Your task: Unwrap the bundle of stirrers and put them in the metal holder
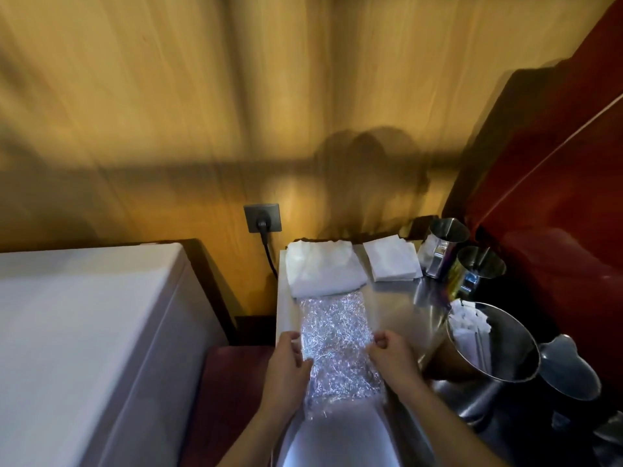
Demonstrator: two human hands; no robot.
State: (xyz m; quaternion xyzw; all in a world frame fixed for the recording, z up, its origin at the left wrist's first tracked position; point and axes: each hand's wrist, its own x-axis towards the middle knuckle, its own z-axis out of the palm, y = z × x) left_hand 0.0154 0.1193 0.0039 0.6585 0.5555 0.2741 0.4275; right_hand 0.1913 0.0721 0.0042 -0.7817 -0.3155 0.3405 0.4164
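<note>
A flat bundle of stirrers (333, 345) in crinkled clear plastic wrap lies lengthwise on the steel counter (397, 308). My left hand (286, 369) grips the bundle's left edge, fingers curled onto the wrap. My right hand (392, 357) pinches the wrap on the right edge, fingers closed. A large metal holder (485, 348) stands just right of my right hand, with white paper-wrapped items inside. Two smaller metal cups (445, 244) (475, 271) stand further back on the right.
A folded white cloth (323, 267) and a stack of white napkins (392, 259) lie behind the bundle. A metal jug (569, 369) sits at the right edge. A white appliance (87, 332) is to the left, a wall socket (263, 218) with a plugged cable behind.
</note>
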